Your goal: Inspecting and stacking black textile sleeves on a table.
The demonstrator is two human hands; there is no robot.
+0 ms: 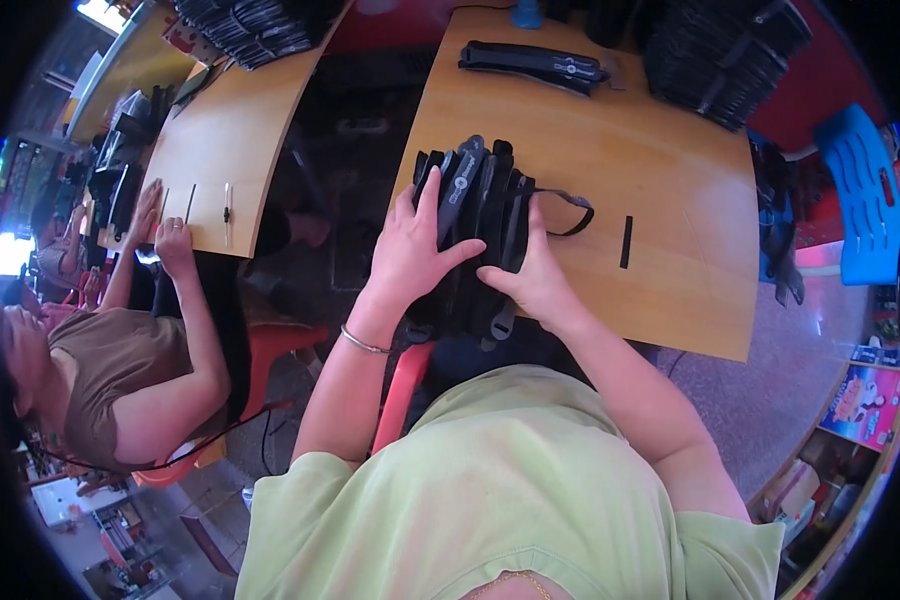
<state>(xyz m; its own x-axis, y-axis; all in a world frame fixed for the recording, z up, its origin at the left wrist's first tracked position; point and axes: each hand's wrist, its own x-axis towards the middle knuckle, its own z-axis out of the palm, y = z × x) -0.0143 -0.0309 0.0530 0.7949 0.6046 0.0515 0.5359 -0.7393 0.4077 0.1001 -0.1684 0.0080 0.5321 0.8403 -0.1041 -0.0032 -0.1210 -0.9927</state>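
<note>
A thick bundle of black fabric straps (482,225), some with grey faces, stands at the table's near edge, its lower end hanging past the edge. From the left, my left hand (410,255) clasps it, with the fingers along its side and the thumb across the top. My right hand (538,285) holds the opposite side, thumb pointing inward. Both thumb tips almost meet over the straps, and the fingertips on the right are partly hidden. One strap end loops out beyond my right fingers.
On my wooden table (660,190) lie a short black strip (626,242), a flat strap bundle (530,66) and a tall black stack (725,60). At the left, a co-worker (130,350) sits by another table (225,140). A blue chair (858,195) stands at the right.
</note>
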